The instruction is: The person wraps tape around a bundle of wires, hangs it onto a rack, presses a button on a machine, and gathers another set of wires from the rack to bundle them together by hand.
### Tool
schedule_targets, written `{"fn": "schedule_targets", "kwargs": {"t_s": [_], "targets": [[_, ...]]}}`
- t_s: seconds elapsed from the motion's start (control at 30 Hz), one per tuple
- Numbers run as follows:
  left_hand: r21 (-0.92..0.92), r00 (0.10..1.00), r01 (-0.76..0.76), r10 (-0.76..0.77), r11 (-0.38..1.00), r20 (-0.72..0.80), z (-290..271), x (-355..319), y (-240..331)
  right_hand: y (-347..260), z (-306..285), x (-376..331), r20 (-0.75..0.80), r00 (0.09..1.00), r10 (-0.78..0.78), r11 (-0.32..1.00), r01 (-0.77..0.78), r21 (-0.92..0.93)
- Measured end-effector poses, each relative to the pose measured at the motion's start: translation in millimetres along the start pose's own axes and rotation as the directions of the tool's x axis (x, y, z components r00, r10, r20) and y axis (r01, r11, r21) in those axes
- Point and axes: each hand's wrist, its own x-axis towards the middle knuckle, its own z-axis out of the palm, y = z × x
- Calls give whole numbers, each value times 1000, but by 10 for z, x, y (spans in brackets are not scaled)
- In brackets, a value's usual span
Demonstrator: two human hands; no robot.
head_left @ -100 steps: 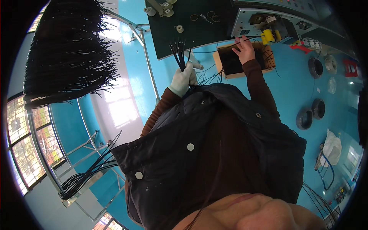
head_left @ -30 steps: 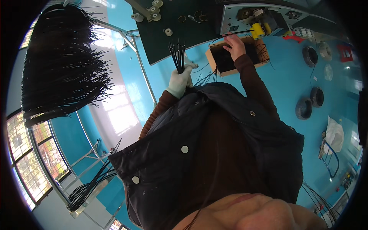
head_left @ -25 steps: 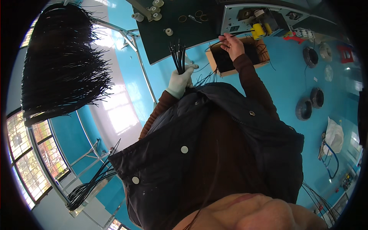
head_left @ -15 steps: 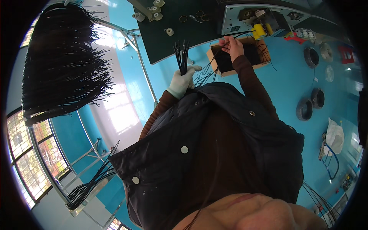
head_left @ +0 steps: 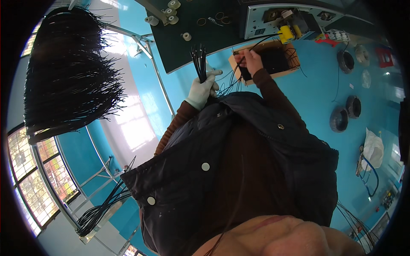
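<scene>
The left hand [head_left: 202, 90], in a white glove, is closed around a bundle of black cables [head_left: 199, 64]; the cables stand nearly upright, with their upper ends spread a little above the thumb, and the lower part of the bundle is hidden by the glove and the clothing. One gloved finger points out to the right side, apart from the bundle. The right hand [head_left: 251, 60] is bare, and its fingers are narrow, with one black cable [head_left: 263, 41] passing at the fingertips; how firmly they press it, I cannot tell. From these fingers the cable goes up and to the right, to the yellow rollers [head_left: 286, 33] on the grey machine [head_left: 255, 22]. The right hand is over the left part of an open cardboard box [head_left: 233, 64], in which dark material lies, and thin black strands [head_left: 230, 86] hang between the box and the left hand. Beyond the left hand is the dark table [head_left: 179, 53], which carries a small spool [head_left: 186, 36]. Far to the left, well apart from both hands, a thick mass of black strands [head_left: 72, 72] hangs.
</scene>
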Motion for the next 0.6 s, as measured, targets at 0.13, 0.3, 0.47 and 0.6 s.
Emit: {"fn": "schedule_targets", "kwargs": {"t_s": [0.13,0.3,0.47,0.6], "targets": [[18,998,-50,51,999,-47,-11,18,-31,210,248,-306,227,970,-82,962,137,-236],[-12,985,-37,34,999,-170,-44,44,-138,199,417,-653,620,784,7,759,400,-514],[-83,991,-84,75,993,-111,-110,85,-249,18,555,-727,696,705,135,542,535,-648],[-137,990,-129,120,982,-69,-107,90,-268,-36,576,-714,708,673,216,451,575,-683]]}}
